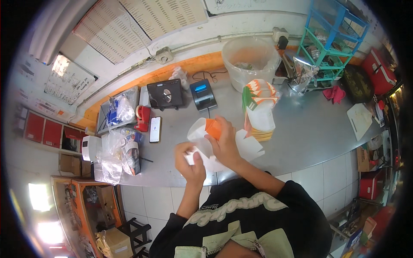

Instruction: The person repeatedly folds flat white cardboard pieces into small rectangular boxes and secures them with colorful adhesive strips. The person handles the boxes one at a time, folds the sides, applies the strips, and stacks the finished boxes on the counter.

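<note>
A partly folded paper food box [201,145], white with an orange panel, is between my hands over the near edge of the metal table. My left hand [189,163] is closed, its fingers curled and thumb up at the box's left white flap. Around the orange panel my right hand [226,145] is wrapped, thumb toward the white inside. To the right of my right wrist a flat white cut-out sheet [251,146] with notched flaps lies on the table. Beyond it stands a stack of flat paper boxes [261,122], white with orange and green printing.
A phone [155,130], a red tape dispenser [142,118], a black box-shaped device [165,94] and a small printer [203,95] sit on the left half of the metal table [301,135]. Plastic bags [112,152] lie far left. A plastic-lined bin [251,60] and a tiered rack [329,47] stand behind.
</note>
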`<control>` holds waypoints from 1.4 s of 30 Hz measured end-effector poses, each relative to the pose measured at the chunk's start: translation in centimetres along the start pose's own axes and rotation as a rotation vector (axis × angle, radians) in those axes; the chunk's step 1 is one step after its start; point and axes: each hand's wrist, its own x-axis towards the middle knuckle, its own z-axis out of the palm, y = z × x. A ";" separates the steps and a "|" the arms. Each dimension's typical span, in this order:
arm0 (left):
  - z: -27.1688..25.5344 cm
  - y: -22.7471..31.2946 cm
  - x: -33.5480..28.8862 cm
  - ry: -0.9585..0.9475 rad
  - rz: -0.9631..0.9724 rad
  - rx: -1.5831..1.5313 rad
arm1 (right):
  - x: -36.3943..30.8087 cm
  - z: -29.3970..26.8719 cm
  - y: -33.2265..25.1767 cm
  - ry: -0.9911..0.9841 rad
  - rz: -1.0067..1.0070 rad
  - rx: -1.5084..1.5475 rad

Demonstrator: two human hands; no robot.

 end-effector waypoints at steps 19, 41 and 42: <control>3.0 0.4 1.5 -0.021 -0.585 -0.520 | -0.3 -3.7 -1.2 -0.185 0.232 0.643; 1.7 0.4 1.1 -0.151 -0.675 -0.560 | -1.8 -6.7 -2.0 -0.334 0.407 0.717; 1.6 0.0 1.1 -0.161 -0.643 -0.556 | -2.2 -6.3 -1.1 -0.323 0.413 0.880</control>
